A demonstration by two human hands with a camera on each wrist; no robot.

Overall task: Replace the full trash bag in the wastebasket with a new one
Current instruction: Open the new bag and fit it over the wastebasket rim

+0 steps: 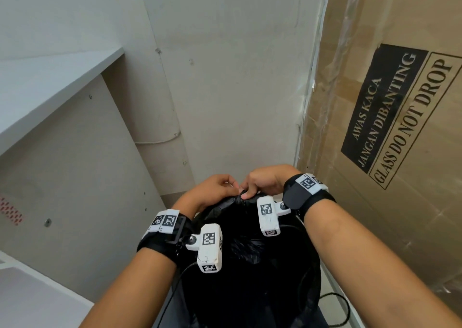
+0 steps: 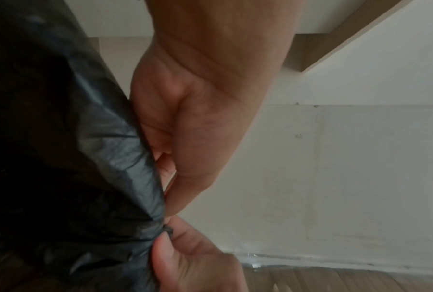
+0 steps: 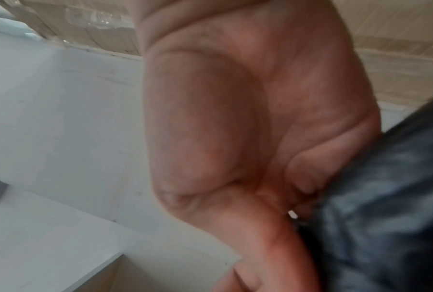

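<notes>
A black trash bag point(image 1: 250, 265) fills the lower middle of the head view, its mouth wide and dark inside. The wastebasket under it is mostly hidden by the plastic. Both hands meet at the bag's far rim. My left hand point(image 1: 233, 185) has its fingers curled and pinches the gathered black film. My right hand point(image 1: 246, 192) pinches the same bunched edge right beside it, thumb on top. From the left wrist, the left hand point(image 2: 198, 118) lies against the bag point(image 2: 60, 158) and the right hand point(image 2: 193, 262) nips a small twist of plastic. The right wrist view is blurred: the right hand point(image 3: 235, 138) is against the bag point(image 3: 385, 217).
A white shelf unit point(image 1: 50, 97) stands close on the left. A tall plastic-wrapped cardboard box point(image 1: 400, 127) marked "GLASS DO NOT DROP" leans close on the right. A white wall point(image 1: 225, 77) is behind. A black cable point(image 1: 342, 302) loops on the floor at lower right.
</notes>
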